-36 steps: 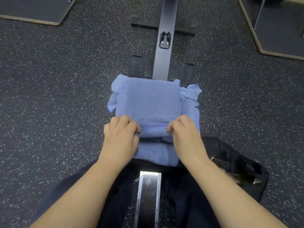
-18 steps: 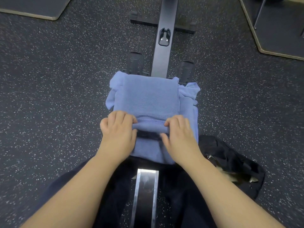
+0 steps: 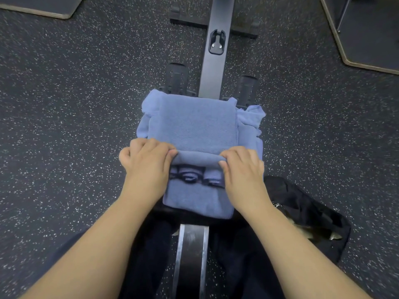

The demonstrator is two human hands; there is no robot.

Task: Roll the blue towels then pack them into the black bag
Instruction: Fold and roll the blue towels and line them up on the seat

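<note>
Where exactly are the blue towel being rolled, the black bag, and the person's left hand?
blue towel (image 3: 194,124): head view, flat top surface beyond the rolled edge.
black bag (image 3: 306,210): head view, dark fabric on the floor beside the right forearm.
left hand (image 3: 148,162): head view, back of the hand gripping the rolled edge.

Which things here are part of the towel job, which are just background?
Job: top blue towel, rolled by left hand and right hand; blue towels beneath; black bag.
Background: machine rail; footrests; floor mats.
</note>
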